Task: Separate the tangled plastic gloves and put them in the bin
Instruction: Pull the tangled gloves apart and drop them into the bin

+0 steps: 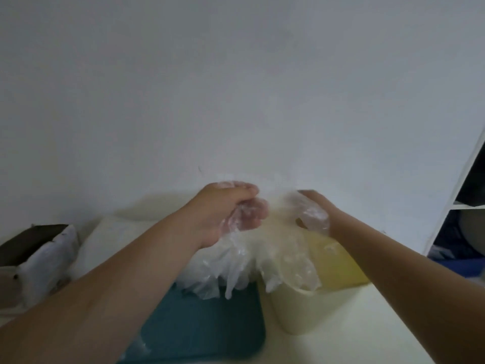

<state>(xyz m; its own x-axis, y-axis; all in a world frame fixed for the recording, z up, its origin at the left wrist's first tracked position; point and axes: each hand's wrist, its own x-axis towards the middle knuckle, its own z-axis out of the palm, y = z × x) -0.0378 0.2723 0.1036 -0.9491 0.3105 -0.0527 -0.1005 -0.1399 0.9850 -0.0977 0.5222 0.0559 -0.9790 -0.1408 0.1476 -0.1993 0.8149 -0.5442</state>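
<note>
Mid-separation, I'd judge: the left hand (pixel 231 214) clutches the bunched gloves (pixel 249 258) above the tray (pixel 210 324) while the right hand (pixel 315 211) grips one glove over the bin (pixel 301 316), which next needs tugging free and dropping in.

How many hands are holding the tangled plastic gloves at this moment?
2. The left hand grips the top of the gloves, on the side of the teal tray; the right hand holds them on the side of the cream bin. No other hand shows.
</note>
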